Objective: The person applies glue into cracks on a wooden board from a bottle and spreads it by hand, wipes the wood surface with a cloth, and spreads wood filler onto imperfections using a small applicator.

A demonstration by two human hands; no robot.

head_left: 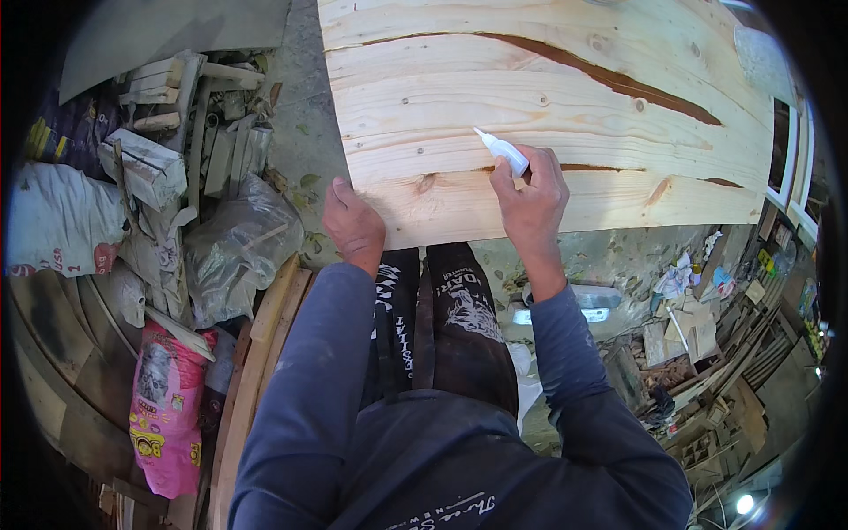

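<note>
A pale wooden panel (548, 88) with knots and long reddish-brown filled streaks spans the top of the view. My right hand (534, 185) is closed around a small white bottle (503, 150) with a narrow nozzle, which points up and left over the panel, just above a thin brown streak. My left hand (352, 221) grips the panel's lower left corner, fingers curled at its edge. Both forearms come up from below in dark sleeves.
Stacked wood offcuts (155, 177), a white sack (62, 221), clear plastic (243, 238) and a pink sack (168, 415) lie left. Long planks (274, 327) run beside my left arm. Scrap wood (707, 362) litters the right, near a white frame (791, 159) beyond the panel.
</note>
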